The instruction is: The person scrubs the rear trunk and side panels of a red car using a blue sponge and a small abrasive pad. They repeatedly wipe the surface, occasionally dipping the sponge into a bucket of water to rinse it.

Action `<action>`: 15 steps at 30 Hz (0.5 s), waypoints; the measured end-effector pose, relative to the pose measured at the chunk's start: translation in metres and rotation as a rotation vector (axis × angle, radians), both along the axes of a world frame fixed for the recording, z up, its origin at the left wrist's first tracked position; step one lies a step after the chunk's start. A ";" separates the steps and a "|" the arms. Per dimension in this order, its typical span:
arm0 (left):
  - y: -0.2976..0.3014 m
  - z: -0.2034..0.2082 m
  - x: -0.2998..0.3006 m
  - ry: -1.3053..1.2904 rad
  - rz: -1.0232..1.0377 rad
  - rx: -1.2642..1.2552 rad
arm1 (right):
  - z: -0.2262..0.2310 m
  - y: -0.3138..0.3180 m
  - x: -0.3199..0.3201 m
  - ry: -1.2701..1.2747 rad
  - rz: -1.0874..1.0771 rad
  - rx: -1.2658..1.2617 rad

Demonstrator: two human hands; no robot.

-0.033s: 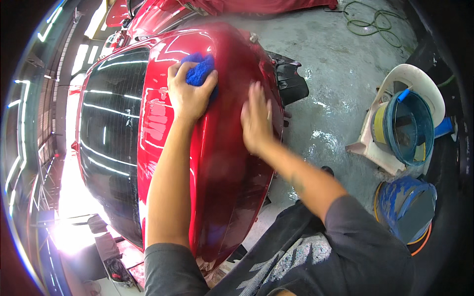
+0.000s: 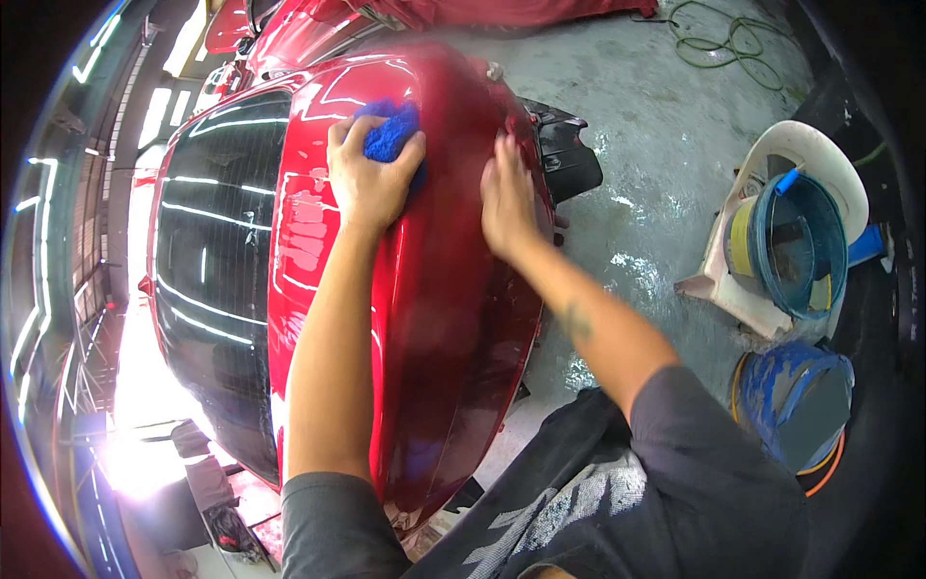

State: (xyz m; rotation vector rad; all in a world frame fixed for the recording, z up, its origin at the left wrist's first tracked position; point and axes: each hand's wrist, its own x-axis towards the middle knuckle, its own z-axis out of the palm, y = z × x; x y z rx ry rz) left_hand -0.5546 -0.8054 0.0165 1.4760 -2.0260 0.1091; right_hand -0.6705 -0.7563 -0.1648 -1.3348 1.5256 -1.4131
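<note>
Head | blue cloth (image 2: 391,138) clamped between left fingers (image 2: 415,154) | right fingers (image 2: 509,164) together, right of cloth

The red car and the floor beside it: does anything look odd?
A ragged black part sticks out beyond the red car, perhaps loose or exposed; the grey floor shows shiny patches, as if wet.

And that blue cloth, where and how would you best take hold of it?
Probably by the bunched middle of the blue cloth, from above and the person's near side: it is gathered into a soft lump on the red car, thick enough to pinch. The left hand holds it so, thumb on its right, fingers on its left.
</note>
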 end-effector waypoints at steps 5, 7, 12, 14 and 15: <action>0.008 0.002 0.013 -0.014 0.026 0.018 | -0.001 0.119 0.068 0.010 0.053 -0.139; 0.003 -0.004 0.011 -0.016 0.012 -0.014 | -0.003 0.177 0.076 0.036 0.197 -0.146; -0.001 0.002 -0.006 -0.017 -0.029 -0.043 | 0.010 -0.039 -0.011 -0.002 -0.057 -0.226; 0.003 0.002 -0.001 -0.010 -0.015 -0.017 | 0.021 -0.024 0.006 -0.026 -0.050 -0.187; 0.007 -0.005 0.009 -0.025 -0.016 0.000 | 0.018 0.015 0.035 -0.021 -0.041 -0.250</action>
